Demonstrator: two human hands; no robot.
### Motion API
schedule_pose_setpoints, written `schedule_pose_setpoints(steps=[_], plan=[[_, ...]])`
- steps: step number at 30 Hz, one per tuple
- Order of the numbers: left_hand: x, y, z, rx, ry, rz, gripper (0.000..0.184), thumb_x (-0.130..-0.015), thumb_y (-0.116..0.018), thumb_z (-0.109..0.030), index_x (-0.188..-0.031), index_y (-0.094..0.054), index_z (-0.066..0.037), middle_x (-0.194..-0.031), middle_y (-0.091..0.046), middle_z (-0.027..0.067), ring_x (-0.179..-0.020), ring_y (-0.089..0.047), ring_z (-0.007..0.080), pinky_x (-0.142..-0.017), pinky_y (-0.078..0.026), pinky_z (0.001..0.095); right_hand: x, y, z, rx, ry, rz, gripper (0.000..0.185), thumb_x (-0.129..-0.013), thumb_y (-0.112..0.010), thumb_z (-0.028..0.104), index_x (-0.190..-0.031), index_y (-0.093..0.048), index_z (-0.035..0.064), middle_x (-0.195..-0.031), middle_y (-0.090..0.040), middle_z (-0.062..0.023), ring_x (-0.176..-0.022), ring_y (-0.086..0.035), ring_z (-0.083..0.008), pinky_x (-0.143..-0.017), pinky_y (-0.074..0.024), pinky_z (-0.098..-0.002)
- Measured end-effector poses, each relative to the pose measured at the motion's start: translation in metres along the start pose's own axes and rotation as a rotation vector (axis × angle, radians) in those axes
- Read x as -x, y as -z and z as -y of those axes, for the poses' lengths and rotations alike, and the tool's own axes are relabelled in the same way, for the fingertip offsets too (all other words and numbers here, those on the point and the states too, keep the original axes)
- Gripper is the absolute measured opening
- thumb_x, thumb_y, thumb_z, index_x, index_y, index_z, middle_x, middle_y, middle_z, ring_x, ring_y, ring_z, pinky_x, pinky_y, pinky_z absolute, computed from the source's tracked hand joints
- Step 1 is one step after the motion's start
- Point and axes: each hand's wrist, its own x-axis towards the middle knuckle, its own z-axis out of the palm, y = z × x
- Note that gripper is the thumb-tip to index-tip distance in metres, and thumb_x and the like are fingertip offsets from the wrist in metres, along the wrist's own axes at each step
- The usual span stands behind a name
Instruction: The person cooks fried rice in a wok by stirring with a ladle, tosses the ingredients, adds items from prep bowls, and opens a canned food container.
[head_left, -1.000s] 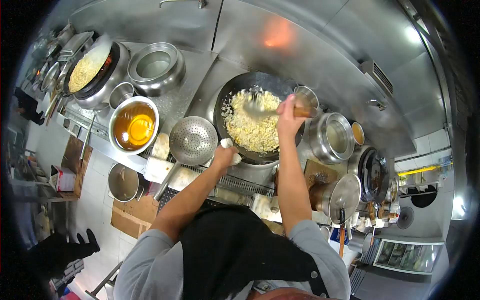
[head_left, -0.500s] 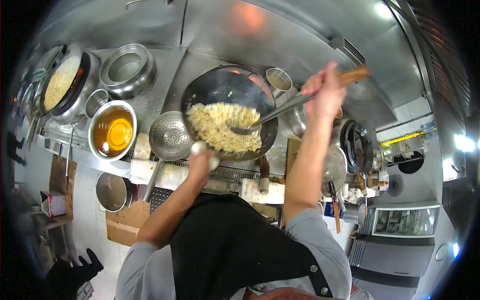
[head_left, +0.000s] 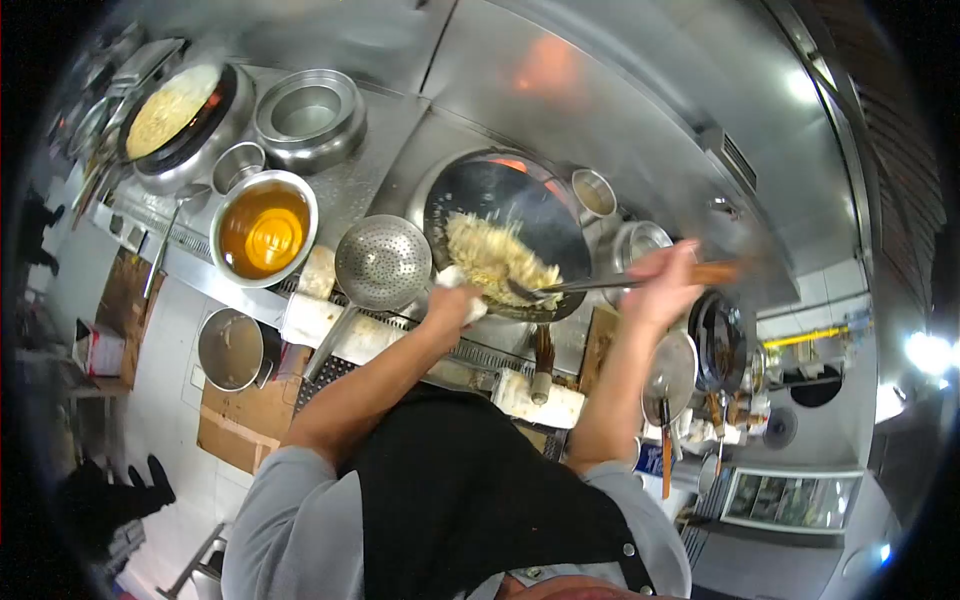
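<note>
My left hand [head_left: 450,308] is closed on a white cloth [head_left: 474,306] at the near left rim of a black wok [head_left: 500,188]. Pale yellow food resembling fried rice [head_left: 492,250] is heaped in the wok's near half, blurred, with loose bits above it. My right hand [head_left: 660,287] is wrapped around a long-handled ladle [head_left: 585,286], its wooden end sticking out to the right. The ladle's head meets the food at the near right of the wok. A perforated strainer [head_left: 383,262] lies just left of my left hand.
A bowl of amber oil [head_left: 264,228] stands on the left, with metal pots [head_left: 310,108] behind it. Another wok [head_left: 180,115] with pale food sits far left. A brush [head_left: 542,365] lies at the front edge. Flames glow behind the wok.
The view has turned, so the stove appears shifted. My right hand is lower and the ladle lies flatter. The food is bunched higher and more blurred. My left hand stays at the rim.
</note>
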Motion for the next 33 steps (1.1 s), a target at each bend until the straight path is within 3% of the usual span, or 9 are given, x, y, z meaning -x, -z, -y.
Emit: schedule_pose_setpoints(steps=[3, 9, 12, 14, 15, 19, 25, 28, 33], plan=[[-0.082, 0.025, 0.036, -0.106, -0.07, 0.151, 0.029, -0.085, -0.071, -0.011, -0.112, -0.062, -0.002, -0.096, -0.066, 0.0108, -0.079, -0.065, 0.0211, -0.059, -0.052, 0.0378, 0.029, -0.014, -0.101, 0.069, -0.014, 0.233, 0.029, -0.1, -0.065, 0.028, -0.082, -0.055, 0.0082, -0.058, -0.052, -0.0028, -0.046, -0.051, -0.0143, -0.042, -0.0437, -0.0308], [0.015, 0.059, 0.035, -0.064, -0.208, 0.005, 0.027, -0.08, -0.065, -0.002, -0.106, -0.06, 0.001, -0.091, -0.064, 0.0115, -0.076, -0.064, 0.0227, -0.062, -0.053, 0.0365, -0.034, 0.044, 0.008, -0.191, 0.05, 0.215, 0.037, -0.106, -0.055, 0.028, -0.074, -0.05, 0.009, -0.056, -0.048, -0.0015, -0.046, -0.043, -0.0126, -0.043, -0.0377, -0.0278], [-0.024, 0.026, 0.019, -0.068, -0.229, -0.028, 0.021, -0.081, -0.067, -0.005, -0.1, -0.061, 0.0, -0.084, -0.06, 0.0089, -0.069, -0.059, 0.0218, -0.057, -0.047, 0.037, 0.021, 0.037, -0.064, -0.212, 0.141, 0.099, 0.035, -0.107, -0.052, 0.025, -0.075, -0.049, 0.0091, -0.06, -0.048, -0.0028, -0.052, -0.046, -0.0158, -0.05, -0.042, -0.0323], [-0.043, 0.015, 0.013, -0.1, -0.247, -0.004, 0.02, -0.082, -0.067, -0.009, -0.099, -0.061, -0.001, -0.085, -0.061, 0.0093, -0.069, -0.06, 0.0206, -0.056, -0.046, 0.037, 0.047, 0.052, -0.177, 0.218, 0.314, 0.336, 0.021, -0.101, -0.055, 0.009, -0.081, -0.057, 0.0058, -0.069, -0.058, -0.0028, -0.059, -0.053, -0.0141, -0.055, -0.0417, -0.03], [-0.046, 0.009, 0.01, -0.128, -0.247, 0.003, 0.019, -0.082, -0.066, -0.01, -0.099, -0.062, -0.001, -0.084, -0.062, 0.0096, -0.069, -0.06, 0.0203, -0.055, -0.045, 0.0371, 0.049, 0.009, -0.1, 0.149, 0.189, 0.621, 0.02, -0.101, -0.055, 0.007, -0.082, -0.05, 0.0056, -0.064, -0.049, -0.0035, -0.056, -0.046, -0.0136, -0.053, -0.0394, -0.0289], [-0.076, 0.004, 0.012, -0.174, -0.21, -0.047, 0.019, -0.082, -0.066, -0.011, -0.098, -0.062, -0.002, -0.081, -0.062, 0.009, -0.064, -0.06, 0.0204, -0.05, -0.044, 0.037, 0.012, 0.006, -0.064, -0.385, 0.242, 0.574, 0.015, -0.101, -0.055, 0.006, -0.086, -0.057, 0.0039, -0.067, -0.055, -0.0023, -0.056, -0.046, -0.0101, -0.052, -0.0373, -0.0247], [-0.095, 0.007, 0.026, -0.269, -0.24, -0.137, 0.035, -0.08, -0.068, -0.013, -0.112, -0.06, 0.0, -0.089, -0.066, 0.0114, -0.066, -0.063, 0.02, -0.048, -0.047, 0.0353, 0.002, -0.011, -0.156, 0.172, 0.023, 0.448, 0.021, -0.1, -0.061, 0.017, -0.085, -0.064, 0.003, -0.081, -0.066, -0.0072, -0.063, -0.058, -0.0141, -0.057, -0.0453, -0.0315], [-0.09, 0.001, 0.019, -0.237, -0.245, -0.126, 0.037, -0.08, -0.069, -0.012, -0.113, -0.06, 0.002, -0.092, -0.067, 0.0119, -0.068, -0.064, 0.0206, -0.05, -0.048, 0.0351, -0.016, -0.013, -0.108, -0.388, 0.151, 0.471, 0.025, -0.103, -0.056, 0.017, -0.081, -0.055, 0.0054, -0.071, -0.058, -0.0057, -0.059, -0.051, -0.0127, -0.057, -0.0452, -0.0303], [-0.093, 0.003, 0.024, -0.252, -0.295, -0.167, 0.034, -0.079, -0.067, -0.009, -0.11, -0.06, 0.002, -0.09, -0.066, 0.011, -0.07, -0.063, 0.0197, -0.057, -0.05, 0.0356, -0.01, -0.033, -0.134, -0.164, -0.038, 0.515, 0.032, -0.104, -0.053, 0.015, -0.075, -0.049, 0.0044, -0.065, -0.053, -0.005, -0.057, -0.048, -0.0128, -0.055, -0.0419, -0.0286]])
